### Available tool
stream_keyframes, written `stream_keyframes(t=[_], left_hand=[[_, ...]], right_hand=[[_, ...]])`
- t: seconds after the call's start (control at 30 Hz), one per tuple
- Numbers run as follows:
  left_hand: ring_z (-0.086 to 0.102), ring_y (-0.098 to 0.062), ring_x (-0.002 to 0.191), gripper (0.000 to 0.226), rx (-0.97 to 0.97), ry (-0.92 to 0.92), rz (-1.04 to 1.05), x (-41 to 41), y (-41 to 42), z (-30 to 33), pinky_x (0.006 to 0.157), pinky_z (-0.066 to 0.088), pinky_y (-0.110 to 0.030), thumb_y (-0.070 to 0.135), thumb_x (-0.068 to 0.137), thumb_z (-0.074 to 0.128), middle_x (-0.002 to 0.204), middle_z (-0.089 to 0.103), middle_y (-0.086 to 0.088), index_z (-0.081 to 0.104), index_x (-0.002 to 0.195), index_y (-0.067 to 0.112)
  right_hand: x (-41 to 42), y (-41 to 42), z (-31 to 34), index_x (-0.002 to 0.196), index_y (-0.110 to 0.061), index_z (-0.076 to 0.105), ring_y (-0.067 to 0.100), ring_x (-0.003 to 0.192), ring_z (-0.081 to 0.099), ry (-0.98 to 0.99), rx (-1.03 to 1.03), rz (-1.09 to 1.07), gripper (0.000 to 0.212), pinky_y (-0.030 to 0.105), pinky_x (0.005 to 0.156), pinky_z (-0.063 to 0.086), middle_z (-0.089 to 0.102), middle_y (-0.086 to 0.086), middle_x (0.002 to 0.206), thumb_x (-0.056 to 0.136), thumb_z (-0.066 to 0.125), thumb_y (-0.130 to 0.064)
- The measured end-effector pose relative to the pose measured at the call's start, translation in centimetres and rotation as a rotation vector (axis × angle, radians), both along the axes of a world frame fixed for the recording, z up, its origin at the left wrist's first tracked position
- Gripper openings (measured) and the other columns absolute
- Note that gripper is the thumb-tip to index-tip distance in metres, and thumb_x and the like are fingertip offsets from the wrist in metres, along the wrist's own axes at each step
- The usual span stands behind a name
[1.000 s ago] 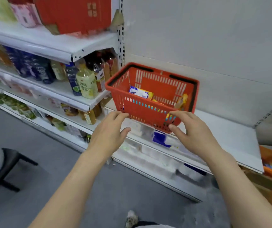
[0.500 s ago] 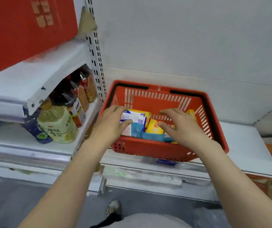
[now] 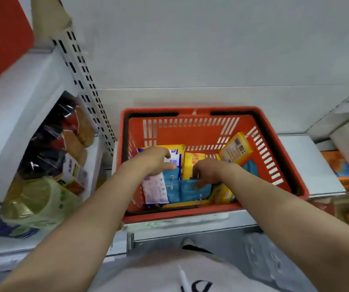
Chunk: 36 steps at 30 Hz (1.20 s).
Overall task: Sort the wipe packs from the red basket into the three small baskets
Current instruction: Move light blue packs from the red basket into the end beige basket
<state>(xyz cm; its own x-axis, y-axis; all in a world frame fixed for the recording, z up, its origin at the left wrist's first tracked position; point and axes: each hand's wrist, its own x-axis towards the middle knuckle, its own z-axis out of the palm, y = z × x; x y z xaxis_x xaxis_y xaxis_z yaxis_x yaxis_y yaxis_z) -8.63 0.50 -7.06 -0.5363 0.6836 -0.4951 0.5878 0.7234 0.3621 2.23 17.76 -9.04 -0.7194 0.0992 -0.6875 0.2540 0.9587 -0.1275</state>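
The red basket stands on a white shelf in front of me, seen from above. Inside lie several wipe packs: yellow ones, blue ones, a white and purple one and a yellow pack leaning on the right wall. Both hands are down inside the basket. My left hand curls its fingers and thumb round a white and blue pack. My right hand curls its fingers onto the top edge of a blue pack; its thumb is hidden.
Drink bottles crowd the shelf to the left, behind a perforated upright. A red box sits on the shelf above them. Orange goods lie on the right. A white back wall closes the shelf.
My hands went from the basket's front outside, over its rim, down among the packs. The view moved closer and now looks straight down into the basket.
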Motion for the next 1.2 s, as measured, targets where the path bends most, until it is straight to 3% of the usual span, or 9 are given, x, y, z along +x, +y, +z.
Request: stream_keyframes(t=[0.17, 0.33, 0.53, 0.6, 0.67, 0.87, 1.0, 1.1, 1.2], left_hand=[[0.053, -0.023, 0.119, 0.056, -0.076, -0.046, -0.036, -0.3, 1.3, -0.2, 0.093, 0.044, -0.031, 0.053, 0.092, 0.058, 0.14, 0.052, -0.005, 0.054, 0.137, 0.019], [0.059, -0.022, 0.108, 0.048, -0.155, -0.094, 0.023, -0.7, 2.2, -1.2, 0.093, 0.05, -0.035, 0.05, 0.092, 0.061, 0.123, 0.063, -0.005, 0.066, 0.121, 0.012], [0.057, -0.014, 0.089, 0.032, -0.115, -0.162, 0.121, -0.3, 2.4, -3.0, 0.074, 0.045, -0.025, 0.032, 0.08, 0.08, 0.107, 0.068, -0.001, 0.073, 0.104, 0.012], [0.055, -0.012, 0.071, 0.013, -0.016, -0.209, 0.203, -0.6, 2.4, -2.7, 0.061, 0.042, -0.023, 0.026, 0.08, 0.08, 0.083, 0.067, -0.001, 0.072, 0.078, 0.016], [0.053, -0.013, 0.066, 0.022, 0.161, -0.243, 0.326, -1.0, 2.4, -1.6, 0.057, 0.041, -0.023, 0.025, 0.085, 0.076, 0.07, 0.059, 0.001, 0.063, 0.069, 0.018], [0.071, -0.022, 0.093, 0.012, 0.642, -0.68, 0.761, 1.2, 3.3, 2.1, 0.075, 0.062, -0.042, 0.026, 0.099, 0.058, 0.104, 0.069, -0.009, 0.061, 0.096, 0.014], [0.07, -0.029, 0.1, 0.012, 0.815, -0.822, 0.854, 3.5, 4.7, 3.1, 0.074, 0.062, -0.042, 0.024, 0.099, 0.057, 0.11, 0.069, -0.014, 0.059, 0.091, 0.015], [0.072, -0.025, 0.094, 0.013, 0.91, -0.839, 0.862, 4.1, 4.6, 3.2, 0.072, 0.061, -0.038, 0.024, 0.099, 0.056, 0.109, 0.07, -0.015, 0.059, 0.092, 0.014], [0.072, -0.024, 0.098, 0.024, 1.014, -0.942, 0.857, 3.9, 3.8, 3.7, 0.073, 0.06, -0.036, 0.034, 0.098, 0.056, 0.111, 0.072, -0.013, 0.062, 0.104, 0.011]], right_hand=[[-0.1, 3.0, 0.9, 0.086, -0.022, 0.069, 0.015, 0.086, 0.064, 0.258, -0.051, -0.116, 0.008, 0.029, 0.069, 0.05, 0.07, -0.004, 0.093, 0.088, 0.071, -0.029], [1.7, 7.4, 1.9, 0.089, -0.02, 0.056, 0.013, 0.075, 0.055, 0.361, -0.209, -0.339, 0.013, 0.029, 0.058, 0.039, 0.06, -0.003, 0.083, 0.095, 0.061, -0.029], [2.7, 8.3, 1.0, 0.083, -0.032, 0.054, 0.012, 0.081, 0.058, 0.483, -0.339, -0.483, 0.015, 0.027, 0.058, 0.041, 0.059, -0.01, 0.087, 0.095, 0.061, -0.034], [2.9, 8.4, 1.0, 0.083, -0.031, 0.057, 0.014, 0.082, 0.06, 0.513, -0.397, -0.54, 0.013, 0.027, 0.061, 0.043, 0.061, -0.009, 0.087, 0.094, 0.063, -0.034], [3.2, 8.5, 1.2, 0.082, -0.03, 0.06, 0.014, 0.081, 0.062, 0.547, -0.491, -0.61, 0.013, 0.028, 0.063, 0.045, 0.064, -0.007, 0.085, 0.094, 0.064, -0.033], [3.4, 7.0, 3.1, 0.082, -0.024, 0.059, 0.024, 0.081, 0.062, 0.595, -0.903, -0.769, 0.015, 0.045, 0.075, 0.055, 0.064, 0.004, 0.086, 0.097, 0.06, -0.025], [2.9, 4.4, 3.9, 0.093, -0.017, 0.059, 0.019, 0.084, 0.067, 0.542, -1.141, -0.819, 0.013, 0.038, 0.072, 0.058, 0.067, 0.001, 0.09, 0.099, 0.057, -0.028], [2.6, 2.8, 4.3, 0.1, -0.017, 0.061, 0.02, 0.098, 0.07, 0.577, -1.197, -0.902, 0.02, 0.035, 0.075, 0.059, 0.07, 0.004, 0.109, 0.098, 0.058, -0.036], [2.5, 1.7, 4.5, 0.113, -0.02, 0.055, 0.023, 0.101, 0.07, 0.773, -1.101, -1.073, 0.033, 0.036, 0.078, 0.06, 0.065, 0.009, 0.121, 0.086, 0.075, -0.018]])
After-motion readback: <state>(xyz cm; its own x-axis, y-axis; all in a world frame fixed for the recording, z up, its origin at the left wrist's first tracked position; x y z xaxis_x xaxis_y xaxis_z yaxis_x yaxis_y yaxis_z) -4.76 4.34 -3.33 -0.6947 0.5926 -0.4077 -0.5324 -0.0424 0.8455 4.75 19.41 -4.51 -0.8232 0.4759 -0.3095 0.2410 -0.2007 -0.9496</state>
